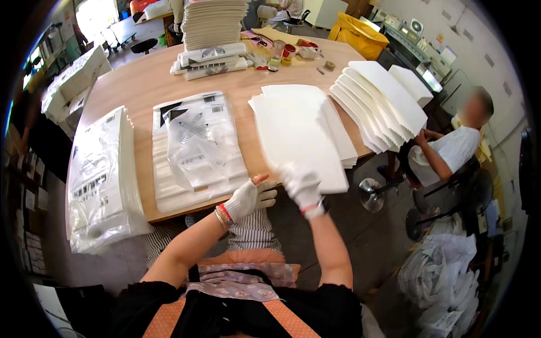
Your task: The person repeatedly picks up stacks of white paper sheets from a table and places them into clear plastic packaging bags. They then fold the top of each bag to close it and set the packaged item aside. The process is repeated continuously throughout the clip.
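The left hand (245, 201), in a white glove with the thumb tip bare, is held at the near edge of the wooden table (138, 87), its fingers loosely stretched toward the right side and nothing visible in its grasp. The right hand (301, 187), also gloved in white, is over the near end of a stack of white sheets (290, 127); it is blurred, so I cannot tell how far its fingers are open, nor if they hold a sheet. These sheets lie on the table in front of the right hand, slightly spread, with one corner reaching over the table edge. Just to the left of them lies a flat pile of clear plastic bags (194, 146) with black print (the upper one is wrinkled), near the left hand. Farther left, a stack of printed packages (96, 163) stands along the edge, and its loose plastic hangs down. On the right there is a fanned stack of white boards (380, 104), and beside it a co-worker (451, 149) sits. At the far side stand a tall white stack (214, 22) and a drinking glass (274, 62).
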A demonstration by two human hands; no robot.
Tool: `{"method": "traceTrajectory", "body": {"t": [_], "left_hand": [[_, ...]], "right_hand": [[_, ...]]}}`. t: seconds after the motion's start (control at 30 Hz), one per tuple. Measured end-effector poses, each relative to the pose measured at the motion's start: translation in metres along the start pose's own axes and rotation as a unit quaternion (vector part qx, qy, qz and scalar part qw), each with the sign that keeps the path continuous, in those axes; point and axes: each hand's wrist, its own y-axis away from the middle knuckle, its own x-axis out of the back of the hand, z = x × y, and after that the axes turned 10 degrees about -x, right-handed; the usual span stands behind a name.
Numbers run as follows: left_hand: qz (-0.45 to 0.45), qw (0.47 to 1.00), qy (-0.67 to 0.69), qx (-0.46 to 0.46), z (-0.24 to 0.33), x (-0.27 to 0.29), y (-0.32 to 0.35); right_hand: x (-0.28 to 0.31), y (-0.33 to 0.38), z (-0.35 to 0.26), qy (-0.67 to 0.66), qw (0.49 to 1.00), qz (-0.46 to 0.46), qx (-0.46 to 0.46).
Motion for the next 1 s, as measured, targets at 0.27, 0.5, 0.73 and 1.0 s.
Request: {"method": "traceTrajectory", "body": {"t": [0.27,0.5,0.73,1.0], "left_hand": [[0.003,0.837,-0.546,-0.024,0.049,0.004,0.097],[-0.011,0.365,-0.893,-0.263,-0.061,0.031,0.117],[0.119,0.505,-0.781,-0.348,0.117,0.003,0.125],[-0.139,0.9,-0.333,-0.245,0.181,0.002,0.081]], "right_hand": [[0.0,0.137,0.108,-0.548,0.736,-0.123,-0.378],[-0.098,0.125,-0.072,-0.633,0.699,-0.055,-0.328],[-0.05,0.116,-0.076,-0.506,0.829,-0.007,-0.239],[0.041,0.141,-0.094,-0.182,0.961,0.065,-0.199]]}}
